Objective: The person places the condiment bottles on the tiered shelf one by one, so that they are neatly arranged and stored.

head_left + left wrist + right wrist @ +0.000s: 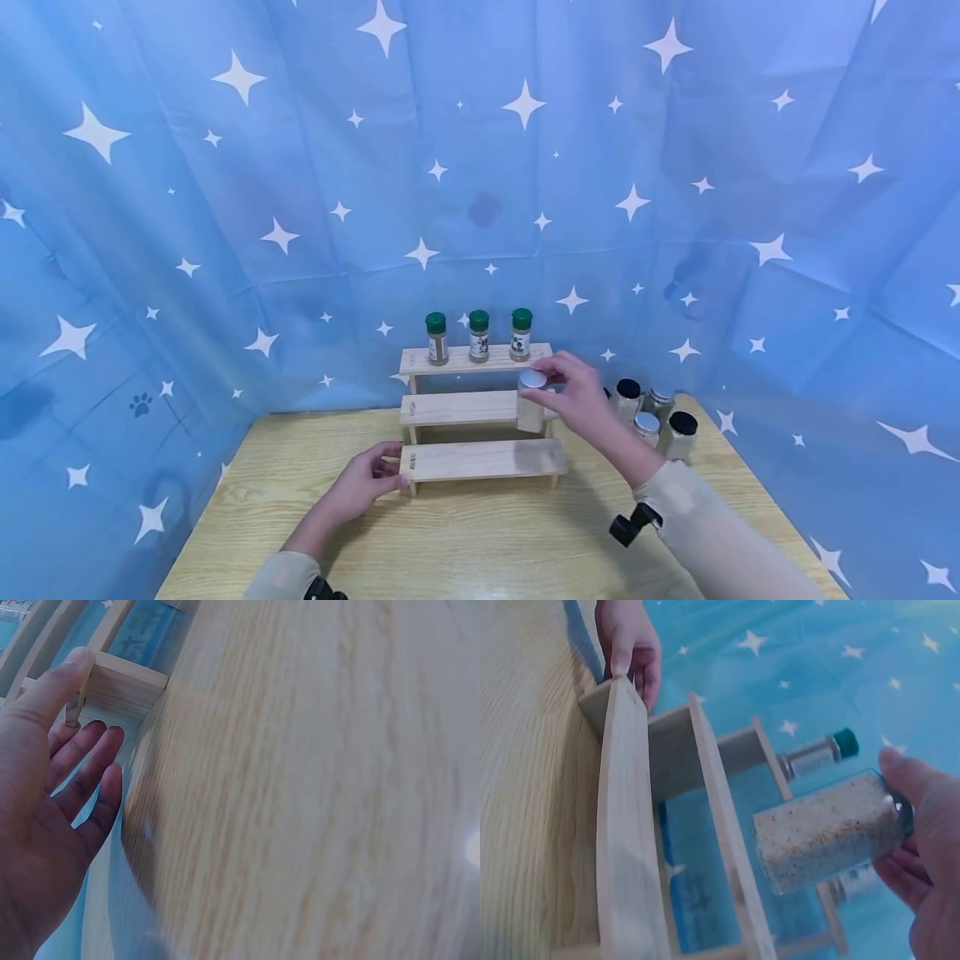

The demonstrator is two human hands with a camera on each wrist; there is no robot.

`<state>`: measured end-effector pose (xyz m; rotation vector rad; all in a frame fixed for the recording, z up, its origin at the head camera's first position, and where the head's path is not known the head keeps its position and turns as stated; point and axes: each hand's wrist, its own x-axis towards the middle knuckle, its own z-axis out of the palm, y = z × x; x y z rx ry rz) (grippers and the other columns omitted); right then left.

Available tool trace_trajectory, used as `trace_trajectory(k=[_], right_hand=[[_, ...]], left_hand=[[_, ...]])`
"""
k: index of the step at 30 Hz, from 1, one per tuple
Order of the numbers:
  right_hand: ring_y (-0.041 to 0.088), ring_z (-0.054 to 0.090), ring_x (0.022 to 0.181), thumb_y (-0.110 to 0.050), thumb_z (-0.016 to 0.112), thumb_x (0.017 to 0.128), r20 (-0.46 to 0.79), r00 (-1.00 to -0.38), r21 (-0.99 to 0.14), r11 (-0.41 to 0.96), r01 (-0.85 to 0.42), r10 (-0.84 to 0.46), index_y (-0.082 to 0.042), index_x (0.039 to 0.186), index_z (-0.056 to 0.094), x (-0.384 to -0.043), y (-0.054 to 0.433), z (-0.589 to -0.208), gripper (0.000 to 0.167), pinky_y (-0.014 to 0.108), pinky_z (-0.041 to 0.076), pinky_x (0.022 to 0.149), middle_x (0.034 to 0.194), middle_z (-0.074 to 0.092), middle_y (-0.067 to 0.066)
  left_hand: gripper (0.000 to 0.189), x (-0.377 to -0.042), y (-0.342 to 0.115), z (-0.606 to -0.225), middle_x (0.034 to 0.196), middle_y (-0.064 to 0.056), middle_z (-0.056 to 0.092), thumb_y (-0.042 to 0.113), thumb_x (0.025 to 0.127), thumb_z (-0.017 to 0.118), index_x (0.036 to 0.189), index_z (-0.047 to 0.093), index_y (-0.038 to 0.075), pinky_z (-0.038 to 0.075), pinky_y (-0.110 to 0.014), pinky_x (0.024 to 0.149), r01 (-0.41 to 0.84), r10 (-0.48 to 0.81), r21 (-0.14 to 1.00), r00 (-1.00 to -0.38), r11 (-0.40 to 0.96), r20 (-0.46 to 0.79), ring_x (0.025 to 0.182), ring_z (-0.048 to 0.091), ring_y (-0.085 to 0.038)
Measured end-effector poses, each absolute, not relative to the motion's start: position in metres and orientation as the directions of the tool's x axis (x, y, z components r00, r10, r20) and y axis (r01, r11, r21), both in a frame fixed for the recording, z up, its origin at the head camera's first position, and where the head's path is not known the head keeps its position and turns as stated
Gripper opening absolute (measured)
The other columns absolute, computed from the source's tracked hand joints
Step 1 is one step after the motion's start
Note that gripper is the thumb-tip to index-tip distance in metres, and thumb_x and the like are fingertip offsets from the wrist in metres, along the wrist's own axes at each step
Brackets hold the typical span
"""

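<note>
A three-tier wooden spice rack [480,459] stands on the table. My left hand [363,482] pinches the left end of its lowest tier, thumb against the board [127,671] and the other fingers loosely bent. My right hand [577,396] grips a clear squarish spice jar [829,832] by its silver lid [533,379]. Pale, grainy seasoning fills much of that jar. In the head view it hangs at the right part of the middle tier; whether its base touches the board cannot be told. Three green-capped spice bottles [479,337] stand spaced along the top tier.
Several jars with black or silver lids, among them a black-lidded jar [682,433], cluster on the table right of the rack, partly behind my right forearm. A blue star-patterned curtain [480,167] hangs behind and at both sides of the wooden table [480,542].
</note>
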<state>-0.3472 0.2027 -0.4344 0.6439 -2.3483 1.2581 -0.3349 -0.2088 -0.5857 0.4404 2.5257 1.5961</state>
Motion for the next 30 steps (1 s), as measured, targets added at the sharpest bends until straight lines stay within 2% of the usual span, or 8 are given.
trace_trajectory(k=[6,11,19,23,27,30], right_hand=[[0.019,0.072,0.098,-0.019,0.097,0.088,0.473,-0.852,-0.715,0.466,-0.521,-0.225,-0.009,0.118,0.080,-0.361,0.171,-0.425,0.036,0.028,0.063,0.085,0.112,0.071,0.003],[0.018,0.073,0.097,-0.019,0.096,0.089,0.474,-0.841,-0.709,0.454,-0.540,-0.260,-0.008,0.117,0.079,-0.371,0.149,-0.423,0.034,0.029,0.063,0.085,0.111,0.070,0.003],[0.018,0.072,0.099,-0.019,0.094,0.092,0.454,-0.838,-0.739,0.398,-0.544,-0.303,-0.005,0.123,0.079,-0.383,0.120,-0.420,0.038,0.029,0.063,0.087,0.109,0.068,0.003],[0.017,0.071,0.100,-0.022,0.094,0.092,0.445,-0.843,-0.748,0.393,-0.535,-0.301,-0.006,0.122,0.079,-0.388,0.108,-0.423,0.038,0.028,0.062,0.087,0.112,0.068,0.003],[0.017,0.071,0.101,-0.022,0.094,0.092,0.431,-0.850,-0.757,0.392,-0.523,-0.303,-0.003,0.126,0.078,-0.390,0.096,-0.423,0.042,0.032,0.063,0.088,0.117,0.068,0.006],[0.017,0.072,0.104,-0.022,0.094,0.092,0.415,-0.859,-0.766,0.396,-0.507,-0.299,-0.002,0.129,0.077,-0.390,0.088,-0.423,0.045,0.033,0.063,0.093,0.119,0.070,0.006]], left_hand=[[0.068,-0.335,-0.209,-0.586,0.142,-0.015,0.068,0.022,0.098,0.088,0.155,0.057,0.000,0.061,-0.037,0.091,0.179,0.306,0.896,-0.951,0.407,0.051,0.115,0.071,-0.028],[0.067,-0.336,-0.210,-0.587,0.143,-0.014,0.068,0.023,0.098,0.088,0.154,0.059,0.002,0.061,-0.037,0.091,0.171,0.299,0.898,-0.953,0.406,0.046,0.115,0.071,-0.027],[0.066,-0.335,-0.209,-0.586,0.142,-0.013,0.068,0.024,0.098,0.088,0.153,0.059,0.003,0.061,-0.039,0.092,0.165,0.298,0.899,-0.954,0.405,0.041,0.116,0.071,-0.028],[0.066,-0.335,-0.208,-0.586,0.142,-0.013,0.067,0.023,0.097,0.089,0.153,0.060,0.003,0.061,-0.039,0.092,0.168,0.302,0.899,-0.953,0.404,0.042,0.116,0.071,-0.028],[0.067,-0.335,-0.209,-0.586,0.143,-0.013,0.068,0.024,0.097,0.089,0.154,0.059,0.003,0.061,-0.040,0.092,0.172,0.299,0.895,-0.953,0.411,0.046,0.116,0.071,-0.028],[0.068,-0.335,-0.210,-0.587,0.143,-0.013,0.068,0.024,0.097,0.089,0.154,0.059,0.003,0.061,-0.040,0.092,0.171,0.296,0.895,-0.954,0.412,0.046,0.116,0.071,-0.028]])
